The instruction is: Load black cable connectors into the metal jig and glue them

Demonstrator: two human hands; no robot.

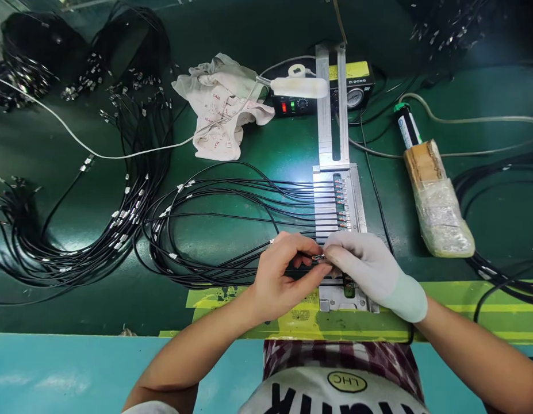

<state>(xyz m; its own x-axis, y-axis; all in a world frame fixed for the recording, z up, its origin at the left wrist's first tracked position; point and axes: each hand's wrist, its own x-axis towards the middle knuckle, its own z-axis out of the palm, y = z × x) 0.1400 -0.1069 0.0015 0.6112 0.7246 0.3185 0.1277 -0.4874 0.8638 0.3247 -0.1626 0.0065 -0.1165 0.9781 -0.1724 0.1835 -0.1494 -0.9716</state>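
Observation:
My bare left hand [281,279] is closed in a pinch on the end of a thin black cable, where a small metallic connector [318,258] shows between the fingertips. My right hand [374,273], in a pale glove, pinches the tip of that same connector; its fingertips nearly meet those of the left. Both hands hover over the lower part of a silver metal jig [324,214]. Above them, several black cables lie side by side in the jig, their small stripped or terminated ends [341,201] in its slot. My hands cover part of the lower slots.
Looped black cables [206,273] with white tags run left from the jig. More cable bundles [119,224] lie further left. Behind stand a crumpled cloth [225,109], a white lamp [298,87] and a control box [355,92]. A dispenser syringe [407,126] sits in a wrapped holder [441,213] at right.

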